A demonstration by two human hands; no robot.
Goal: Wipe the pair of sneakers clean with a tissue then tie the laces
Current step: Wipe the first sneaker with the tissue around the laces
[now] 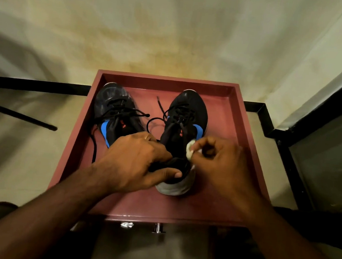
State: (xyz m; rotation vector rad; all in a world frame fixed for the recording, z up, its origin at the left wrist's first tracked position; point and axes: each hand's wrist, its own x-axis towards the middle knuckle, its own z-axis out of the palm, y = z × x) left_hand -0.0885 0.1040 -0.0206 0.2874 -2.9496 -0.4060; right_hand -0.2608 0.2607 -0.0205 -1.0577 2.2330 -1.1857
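Note:
Two black sneakers with blue accents and loose black laces stand in a red tray [247, 151], toes pointing away from me. The left sneaker [114, 109] looks dusty grey at the toe. My left hand [133, 161] grips the heel collar of the right sneaker [187, 112], thumb across the back above its white sole. My right hand [222, 159] pinches a small crumpled white tissue [190, 151] against the right side of that sneaker's collar. The laces of both sneakers lie untied on the tray floor.
The tray sits on a low stand with a metal knob [158, 228] at its front edge. A pale wall rises behind it, with black floor trim [31, 85]. A dark rod [17, 113] lies on the floor at left. My knees frame the bottom.

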